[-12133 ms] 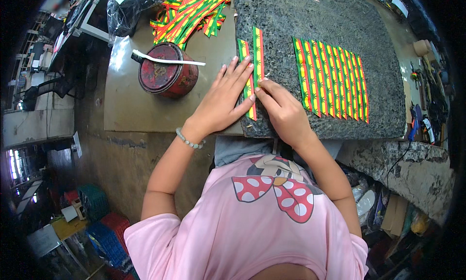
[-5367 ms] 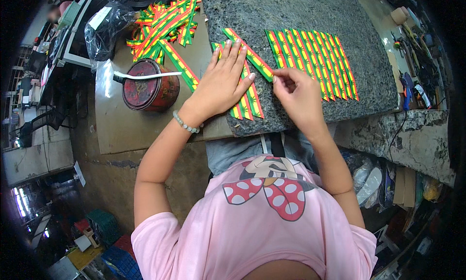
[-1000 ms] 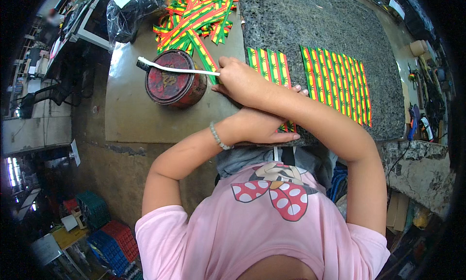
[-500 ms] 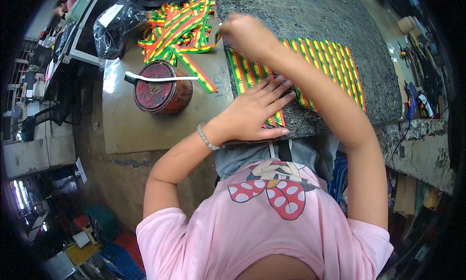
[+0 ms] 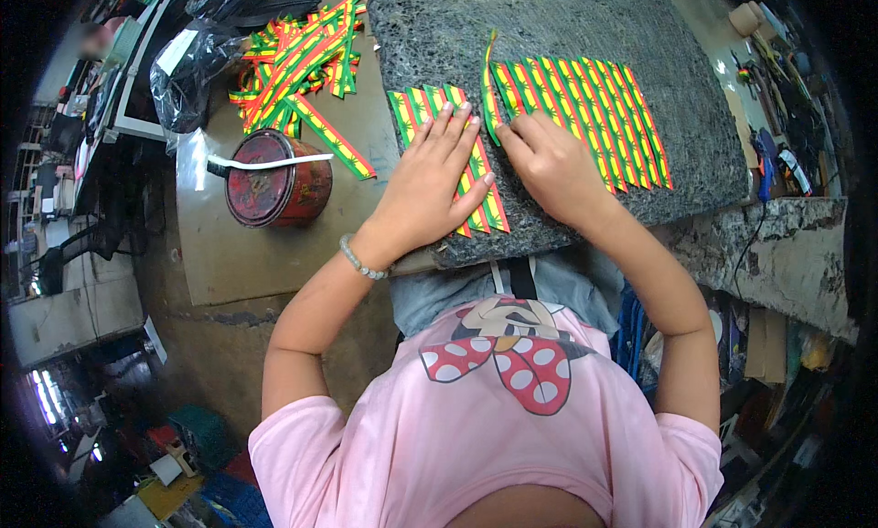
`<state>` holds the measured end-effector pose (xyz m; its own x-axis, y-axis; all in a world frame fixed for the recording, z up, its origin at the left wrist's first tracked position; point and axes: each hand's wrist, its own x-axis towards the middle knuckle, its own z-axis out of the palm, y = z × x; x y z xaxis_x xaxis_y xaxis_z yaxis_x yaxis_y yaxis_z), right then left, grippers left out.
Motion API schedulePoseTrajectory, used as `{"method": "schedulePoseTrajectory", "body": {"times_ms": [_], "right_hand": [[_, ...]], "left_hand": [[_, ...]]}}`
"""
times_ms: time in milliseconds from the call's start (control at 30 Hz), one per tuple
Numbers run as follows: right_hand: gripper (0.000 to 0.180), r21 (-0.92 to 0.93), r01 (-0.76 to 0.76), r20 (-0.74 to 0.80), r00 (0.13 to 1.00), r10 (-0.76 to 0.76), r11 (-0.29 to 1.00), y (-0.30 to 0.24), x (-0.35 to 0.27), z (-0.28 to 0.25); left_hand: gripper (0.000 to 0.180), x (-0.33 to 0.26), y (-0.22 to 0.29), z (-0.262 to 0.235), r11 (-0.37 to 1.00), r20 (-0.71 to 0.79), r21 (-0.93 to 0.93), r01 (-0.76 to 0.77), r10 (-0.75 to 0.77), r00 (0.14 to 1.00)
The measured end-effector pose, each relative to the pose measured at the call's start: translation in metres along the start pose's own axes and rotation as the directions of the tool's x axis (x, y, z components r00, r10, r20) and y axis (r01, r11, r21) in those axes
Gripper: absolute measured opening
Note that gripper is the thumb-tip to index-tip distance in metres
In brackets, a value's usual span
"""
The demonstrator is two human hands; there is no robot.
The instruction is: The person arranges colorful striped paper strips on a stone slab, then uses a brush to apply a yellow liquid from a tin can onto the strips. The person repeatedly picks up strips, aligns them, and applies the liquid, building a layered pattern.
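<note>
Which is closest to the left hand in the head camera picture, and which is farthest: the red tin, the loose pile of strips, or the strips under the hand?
From the left hand:
1. Strips under the hand, touching it, on the stone slab.
2. Red tin, to its left.
3. Loose pile of strips, up and left, beyond the tin.

The right hand (image 5: pixel 549 167) is now brought back from the loose strip pile (image 5: pixel 297 61), and a new strip (image 5: pixel 491 89) is laid beside the left hand (image 5: pixel 434 176).

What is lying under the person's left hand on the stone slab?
Under the left hand lie green, yellow and red striped strips, side by side on the granite slab. Their middle parts are covered by the palm.
</note>
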<state>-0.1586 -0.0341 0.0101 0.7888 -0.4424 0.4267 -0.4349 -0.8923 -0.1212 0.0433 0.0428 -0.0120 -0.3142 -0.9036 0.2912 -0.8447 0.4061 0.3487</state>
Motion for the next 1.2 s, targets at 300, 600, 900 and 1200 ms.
{"method": "schedulePoseTrajectory", "body": {"times_ms": [300,600,900,1200], "right_hand": [[0.024,-0.029,0.023,-0.076,0.997,-0.025,0.999,-0.02,-0.017,-0.002],[0.032,-0.032,-0.026,0.065,0.997,0.028,0.999,-0.042,-0.038,-0.014],[0.043,0.003,-0.075,0.214,0.974,0.072,0.997,-0.053,-0.052,-0.026],[0.034,-0.11,0.007,0.228,0.973,0.018,0.994,-0.061,-0.044,-0.033]], "left_hand": [[0.064,-0.001,0.001,0.002,0.999,-0.032,0.034,-0.01,0.011,0.999],[0.062,-0.002,0.001,0.002,0.999,0.0,0.046,-0.005,0.005,1.0],[0.061,-0.002,0.001,0.003,0.999,-0.005,0.049,-0.01,0.01,1.0],[0.062,-0.003,0.001,0.005,1.0,-0.033,-0.001,-0.001,0.001,0.999]]}}
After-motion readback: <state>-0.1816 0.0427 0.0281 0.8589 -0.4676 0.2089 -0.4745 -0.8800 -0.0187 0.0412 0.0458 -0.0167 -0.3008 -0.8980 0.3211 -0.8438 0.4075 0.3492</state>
